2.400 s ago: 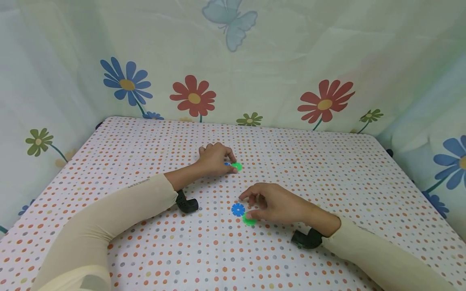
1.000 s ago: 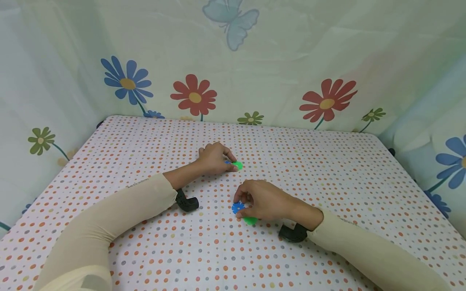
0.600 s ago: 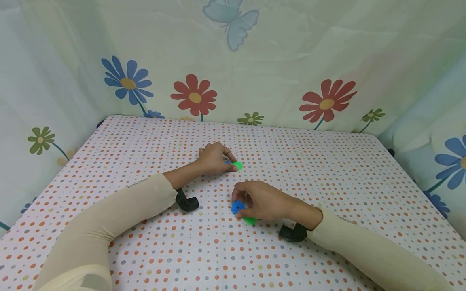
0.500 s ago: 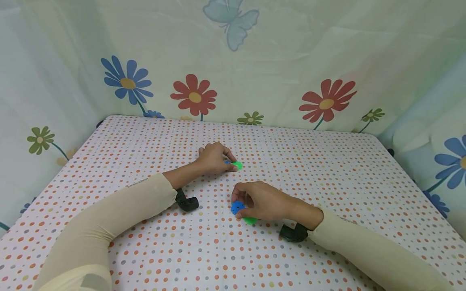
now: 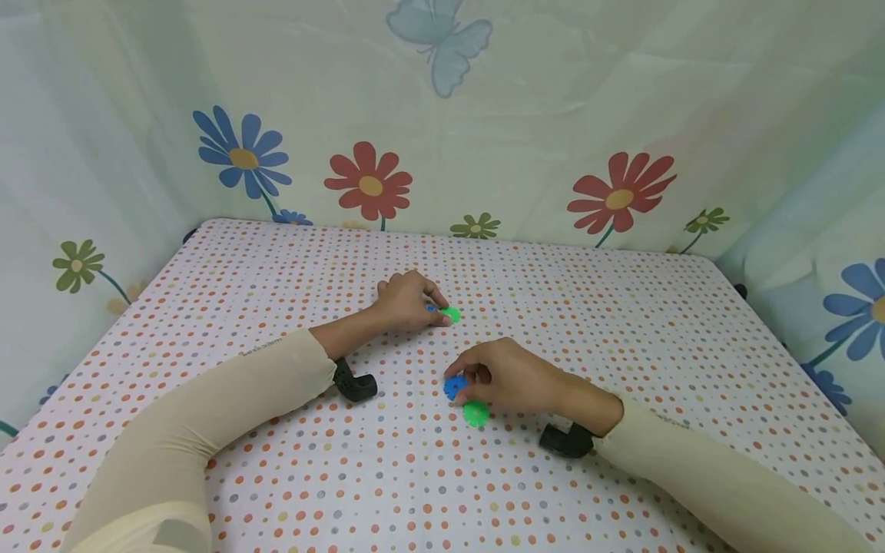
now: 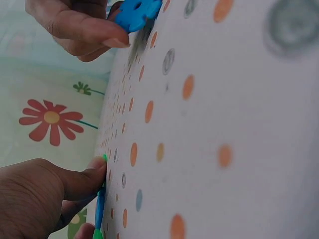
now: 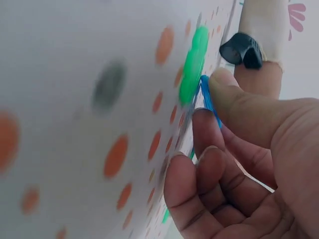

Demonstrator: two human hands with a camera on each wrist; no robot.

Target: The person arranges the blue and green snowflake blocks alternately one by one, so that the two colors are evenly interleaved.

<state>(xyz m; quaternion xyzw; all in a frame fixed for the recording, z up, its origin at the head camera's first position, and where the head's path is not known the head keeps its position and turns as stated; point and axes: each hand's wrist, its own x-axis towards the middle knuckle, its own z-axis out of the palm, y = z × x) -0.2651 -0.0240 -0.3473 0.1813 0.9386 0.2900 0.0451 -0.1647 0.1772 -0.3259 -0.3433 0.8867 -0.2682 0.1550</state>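
The thumb and curled index finger of the right hand (image 5: pixel 515 376) pinch one blue notched disc (image 5: pixel 454 387) close to the cloth; whether its rim touches the cloth I cannot tell. Its face turns upward at a tilt in the head view, and the right wrist view shows it edge-on, a slim line slanting between thumb and finger. Just beside it at 4 to 5 o'clock (12 being the table's far side) one loose green disc (image 5: pixel 475 415) lies flat. Up at 11 o'clock, the left hand (image 5: pixel 408 302) pinches a second green disc (image 5: pixel 452 316) at its edge, thumb and index finger set narrow around it. A second blue disc (image 5: pixel 431 309) adjoins that one at 9 to 10 o'clock, the pair's long axis running from there toward 3 to 4; edge-on in the left wrist view, green shows at both ends of the blue. The head view thus counts two blue and two green. Each wrist bears one black wrist mount (image 5: pixel 357 389). Lettering on the left sleeve (image 5: pixel 263 384) and right sleeve (image 5: pixel 719 468) is too small to read. Beneath spreads a polka-dot tablecloth (image 5: pixel 387 476); at 12 o'clock a curtain (image 5: pixel 525 115) carries two red daisies and one blue butterfly (image 5: pixel 456 57).
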